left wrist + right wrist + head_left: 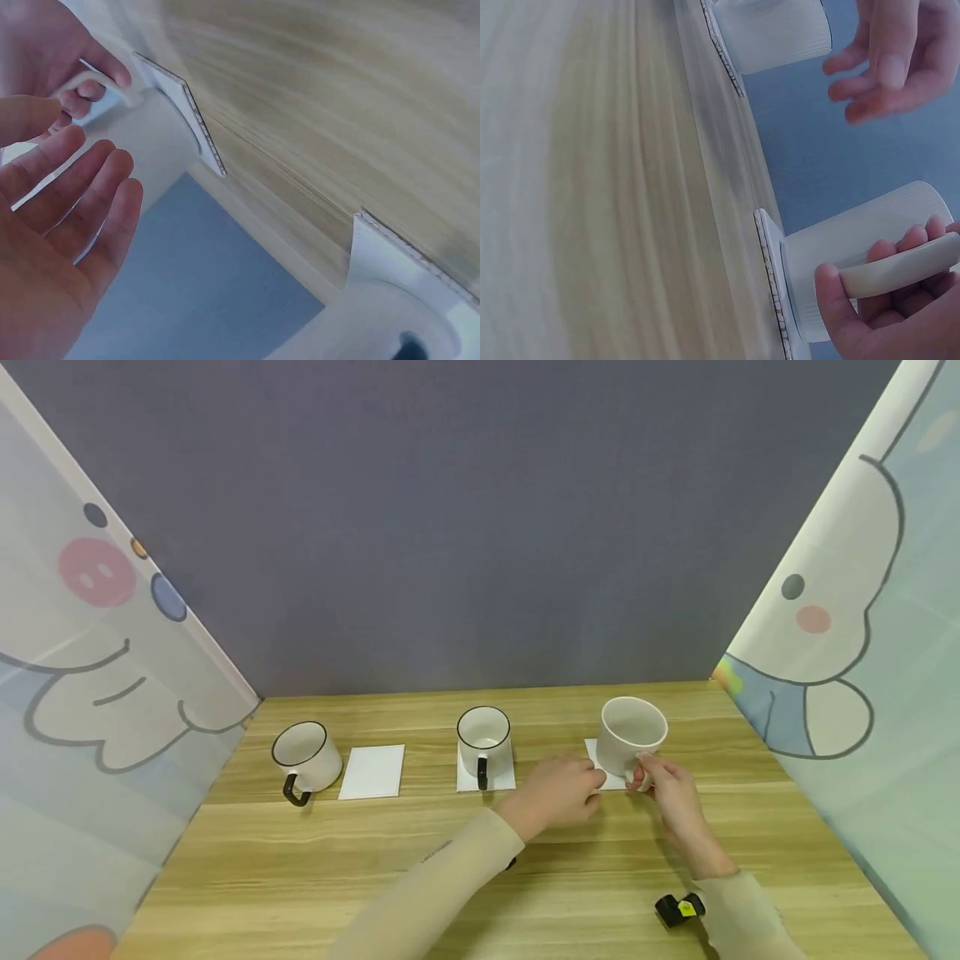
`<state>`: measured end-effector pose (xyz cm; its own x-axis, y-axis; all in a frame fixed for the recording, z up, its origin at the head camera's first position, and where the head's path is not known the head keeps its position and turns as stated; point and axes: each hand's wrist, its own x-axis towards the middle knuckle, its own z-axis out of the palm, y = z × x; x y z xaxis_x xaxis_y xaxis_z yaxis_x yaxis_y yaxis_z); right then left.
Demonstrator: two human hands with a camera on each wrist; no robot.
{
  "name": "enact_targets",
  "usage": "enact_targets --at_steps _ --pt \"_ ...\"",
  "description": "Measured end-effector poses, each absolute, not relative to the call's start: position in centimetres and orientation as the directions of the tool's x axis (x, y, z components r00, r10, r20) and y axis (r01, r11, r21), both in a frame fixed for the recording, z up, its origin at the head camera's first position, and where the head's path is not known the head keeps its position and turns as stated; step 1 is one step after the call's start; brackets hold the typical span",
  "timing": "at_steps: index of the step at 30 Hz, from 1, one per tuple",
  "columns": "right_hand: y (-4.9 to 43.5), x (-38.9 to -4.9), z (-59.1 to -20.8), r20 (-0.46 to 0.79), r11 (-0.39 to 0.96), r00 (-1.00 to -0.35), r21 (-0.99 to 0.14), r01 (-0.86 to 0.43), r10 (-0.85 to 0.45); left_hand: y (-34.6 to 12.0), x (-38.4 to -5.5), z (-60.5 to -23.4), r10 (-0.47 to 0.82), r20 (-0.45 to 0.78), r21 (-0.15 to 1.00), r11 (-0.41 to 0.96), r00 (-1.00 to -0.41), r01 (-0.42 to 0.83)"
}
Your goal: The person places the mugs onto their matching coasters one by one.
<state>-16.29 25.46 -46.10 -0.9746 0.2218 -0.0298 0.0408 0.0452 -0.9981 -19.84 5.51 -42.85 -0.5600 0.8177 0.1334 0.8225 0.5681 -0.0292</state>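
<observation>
A plain white mug (633, 727) stands upright on a white square coaster (617, 783) at the right of the table. My right hand (675, 797) grips its handle; the right wrist view shows the fingers curled round that handle (900, 270). Left of the mug, my left hand (558, 789) hovers over the coaster's near left part, holding nothing. Its fingers (112, 217) are loosely extended in the left wrist view, apart from the mug.
A white mug (483, 739) with black rim and handle stands on a middle coaster (467, 783). Farther left, a similar mug (311, 760) sits on the wood beside a bare coaster (372, 772). A grey panel (480, 527) closes the back; printed sheets flank both sides.
</observation>
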Motion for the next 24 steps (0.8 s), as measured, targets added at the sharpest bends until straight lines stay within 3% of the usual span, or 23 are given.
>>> enact_targets --at_steps 7,19,24 --pt "25.3 -16.1 -46.1 -0.007 0.071 -0.976 -0.997 0.023 0.217 3.4 -19.1 -42.8 0.851 0.217 -0.086 0.504 -0.478 0.859" --pt "25.3 -16.3 -45.9 -0.033 0.081 -0.977 -0.995 0.051 0.209 -0.6 -18.3 -41.1 0.754 0.442 -0.015 0.547 -0.485 0.837" --pt "25.4 -16.4 -45.8 -0.051 0.032 -0.975 -0.998 0.059 0.215 -1.8 -18.3 -40.3 0.696 0.53 0.068 0.535 -0.485 0.842"
